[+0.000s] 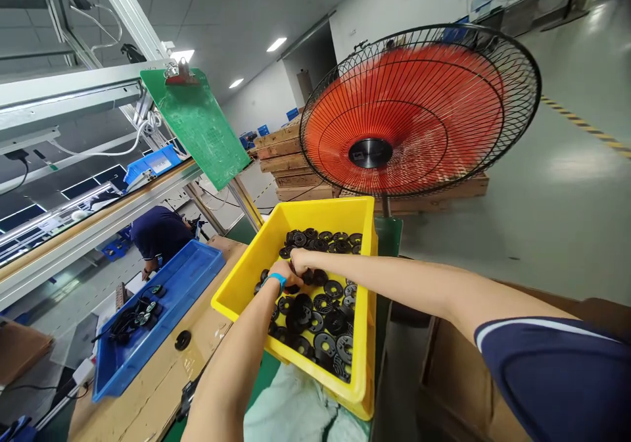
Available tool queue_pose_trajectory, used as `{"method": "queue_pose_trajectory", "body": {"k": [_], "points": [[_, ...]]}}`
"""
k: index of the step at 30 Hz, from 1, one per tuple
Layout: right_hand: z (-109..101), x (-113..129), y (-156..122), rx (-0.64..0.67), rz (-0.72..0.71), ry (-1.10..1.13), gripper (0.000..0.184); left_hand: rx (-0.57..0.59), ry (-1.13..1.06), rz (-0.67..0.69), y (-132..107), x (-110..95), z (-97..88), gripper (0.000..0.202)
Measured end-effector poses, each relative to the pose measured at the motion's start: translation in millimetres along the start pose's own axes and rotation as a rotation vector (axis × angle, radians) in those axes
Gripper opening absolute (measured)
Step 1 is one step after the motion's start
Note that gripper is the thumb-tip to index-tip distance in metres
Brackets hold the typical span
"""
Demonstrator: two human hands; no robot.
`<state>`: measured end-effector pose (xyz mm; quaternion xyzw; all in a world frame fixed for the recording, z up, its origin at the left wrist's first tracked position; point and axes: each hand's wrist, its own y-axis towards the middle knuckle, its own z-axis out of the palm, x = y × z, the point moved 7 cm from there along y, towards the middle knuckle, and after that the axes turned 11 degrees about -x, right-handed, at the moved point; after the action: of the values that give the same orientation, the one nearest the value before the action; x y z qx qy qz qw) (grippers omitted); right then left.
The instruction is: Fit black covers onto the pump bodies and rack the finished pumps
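A yellow bin (367, 297) holds many black round slotted parts (324, 344), loose and overlapping. Both of my hands are inside it, close together over the parts. My left hand (286, 273), with a blue band at the wrist, has its fingers curled down among dark pieces. Right beside it, my right hand (302, 260) is closed with its fingertips pointing down. Whatever the fingers grip is hidden by the hands and the dark parts around them. One black ring-shaped part (183, 340) lies outside the bin, on the cardboard-covered bench (162, 379).
A blue tray (197, 264) with black cabled pieces (138, 317) sits left. A large orange fan (419, 113) stands behind the bin. A green clipboard (202, 126) hangs from the frame. Pale cloth (300, 406) lies in front. Another person (162, 231) bends down beyond the tray.
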<state>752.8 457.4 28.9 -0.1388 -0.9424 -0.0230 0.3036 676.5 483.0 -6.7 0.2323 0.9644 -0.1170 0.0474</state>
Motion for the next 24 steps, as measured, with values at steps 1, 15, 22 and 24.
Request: {"method": "queue_pose_trajectory", "body": {"k": [1, 15, 22, 24], "points": [[-3.1, 1.2, -0.9, 0.022, -0.003, -0.028, 0.036, -0.038, -0.005, 0.012, -4.2, -2.5, -9.3, 0.029], [-1.6, 203.4, -39.4, -0.065, -0.695, -0.020, 0.032, -0.692, -0.240, -0.162, -176.0, 189.1, -161.4, 0.025], [127.9, 315.5, -90.6, 0.297, -0.842, -0.073, 0.029, -0.520, -0.124, -0.515, -233.6, 324.1, -71.2, 0.014], [174.2, 332.1, -102.4, 0.384, -0.822, -0.100, 0.024, -0.481, -0.134, -0.558, -236.9, 338.2, -44.1, 0.025]]}}
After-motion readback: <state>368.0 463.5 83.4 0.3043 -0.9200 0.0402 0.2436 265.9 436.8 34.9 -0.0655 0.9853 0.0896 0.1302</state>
